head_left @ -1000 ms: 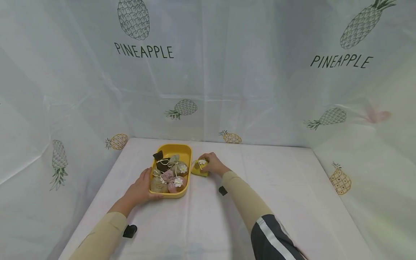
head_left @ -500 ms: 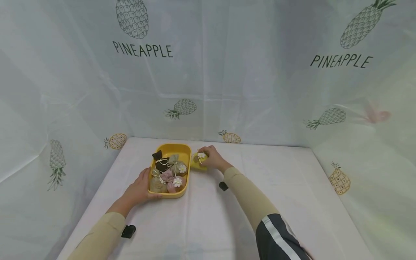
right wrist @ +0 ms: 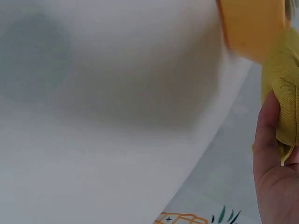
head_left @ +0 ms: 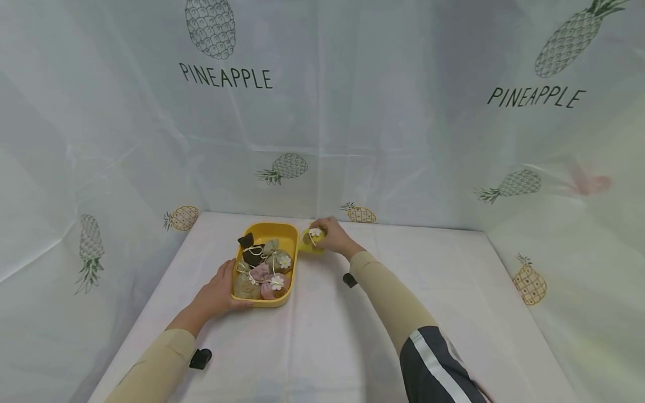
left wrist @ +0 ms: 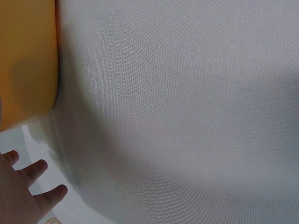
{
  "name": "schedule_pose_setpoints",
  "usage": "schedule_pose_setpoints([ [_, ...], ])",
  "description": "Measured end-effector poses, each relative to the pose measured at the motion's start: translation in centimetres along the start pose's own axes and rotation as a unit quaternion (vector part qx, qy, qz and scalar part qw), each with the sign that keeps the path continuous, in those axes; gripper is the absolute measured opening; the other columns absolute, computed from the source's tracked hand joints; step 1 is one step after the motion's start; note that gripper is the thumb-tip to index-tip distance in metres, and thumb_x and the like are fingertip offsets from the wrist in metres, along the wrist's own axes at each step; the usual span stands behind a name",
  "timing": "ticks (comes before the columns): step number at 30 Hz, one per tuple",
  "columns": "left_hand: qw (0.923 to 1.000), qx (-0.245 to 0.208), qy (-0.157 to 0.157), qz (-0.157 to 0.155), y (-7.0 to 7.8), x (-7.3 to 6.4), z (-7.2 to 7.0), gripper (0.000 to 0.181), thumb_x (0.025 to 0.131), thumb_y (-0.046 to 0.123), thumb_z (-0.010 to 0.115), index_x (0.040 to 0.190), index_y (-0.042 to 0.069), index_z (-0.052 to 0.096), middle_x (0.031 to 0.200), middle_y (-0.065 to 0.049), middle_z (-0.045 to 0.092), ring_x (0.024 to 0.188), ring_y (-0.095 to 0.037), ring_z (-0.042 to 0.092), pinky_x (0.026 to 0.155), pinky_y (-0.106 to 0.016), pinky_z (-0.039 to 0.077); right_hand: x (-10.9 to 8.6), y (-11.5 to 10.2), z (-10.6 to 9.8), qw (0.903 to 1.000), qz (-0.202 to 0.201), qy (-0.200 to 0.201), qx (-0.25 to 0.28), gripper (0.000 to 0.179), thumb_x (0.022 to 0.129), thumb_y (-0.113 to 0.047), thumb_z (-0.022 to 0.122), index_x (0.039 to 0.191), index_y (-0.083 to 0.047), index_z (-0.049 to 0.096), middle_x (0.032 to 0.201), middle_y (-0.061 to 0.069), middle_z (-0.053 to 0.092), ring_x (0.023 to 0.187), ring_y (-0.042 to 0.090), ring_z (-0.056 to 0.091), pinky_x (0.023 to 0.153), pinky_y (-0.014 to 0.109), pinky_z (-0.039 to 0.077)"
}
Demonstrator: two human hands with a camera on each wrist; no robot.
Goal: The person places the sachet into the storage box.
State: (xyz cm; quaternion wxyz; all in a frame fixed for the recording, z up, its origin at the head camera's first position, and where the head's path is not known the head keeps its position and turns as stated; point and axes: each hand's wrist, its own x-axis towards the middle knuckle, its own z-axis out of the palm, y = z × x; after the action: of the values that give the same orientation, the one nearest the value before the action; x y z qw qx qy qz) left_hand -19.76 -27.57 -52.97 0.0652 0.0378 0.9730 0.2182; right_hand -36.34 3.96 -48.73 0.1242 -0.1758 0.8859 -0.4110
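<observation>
A yellow tray [head_left: 291,235] holds several small drawstring pouches: a black one [head_left: 253,255], a grey-green one [head_left: 274,261], a pink one [head_left: 267,288] and a beige one [head_left: 246,286]. White flowers trim some of them. My left hand [head_left: 216,291] rests against the tray's left side, its thumb along the front corner; the left wrist view shows spread, straight fingers [left wrist: 33,171]. Just beyond the tray's right rim, my right hand [head_left: 335,238] grips a yellow pouch [right wrist: 285,84] with a white flower, thumb pressed on its cloth. Part of this pouch is hidden by the fingers.
The tray stands at the left-back part of a white-covered table [head_left: 332,336]. A pineapple-print curtain [head_left: 393,140] hangs behind the table's back edge and along both sides. Small black pieces [head_left: 200,359] show beside the forearms.
My right hand has moved the yellow pouch toward the back, along the tray's right side. The left hand and tray have kept their places.
</observation>
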Motion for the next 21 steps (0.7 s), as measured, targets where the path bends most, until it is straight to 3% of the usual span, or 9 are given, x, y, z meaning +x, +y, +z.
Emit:
schedule_pose_setpoints([
  [9, 1.0, -0.002, 0.0, 0.002, -0.1, 0.1, -0.1, 0.14, 0.06, 0.077, 0.073, 0.15, -0.007, 0.008, 0.153, -0.031, 0.015, 0.133, -0.053, 0.03, 0.102, -0.065, 0.034, 1.1, -2.5, -0.1, 0.9993, -0.031, 0.001, 0.022, 0.049, 0.076, -0.004, 0.08, 0.12, -0.018, 0.065, 0.122, 0.008, 0.042, 0.107, 0.025, 0.046, 0.087, 0.035, 0.05],
  [21, 1.0, -0.004, 0.005, 0.006, -0.3, 0.1, -0.1, 0.139, 0.06, 0.077, 0.074, 0.15, -0.007, 0.009, 0.152, -0.031, 0.017, 0.132, -0.052, 0.032, 0.101, -0.064, 0.036, 2.8, -5.5, 3.0, 0.9972, -0.057, 0.016, 0.045, 0.048, 0.078, -0.004, 0.08, 0.122, -0.016, 0.065, 0.122, 0.007, 0.041, 0.11, 0.024, 0.046, 0.092, 0.034, 0.049],
])
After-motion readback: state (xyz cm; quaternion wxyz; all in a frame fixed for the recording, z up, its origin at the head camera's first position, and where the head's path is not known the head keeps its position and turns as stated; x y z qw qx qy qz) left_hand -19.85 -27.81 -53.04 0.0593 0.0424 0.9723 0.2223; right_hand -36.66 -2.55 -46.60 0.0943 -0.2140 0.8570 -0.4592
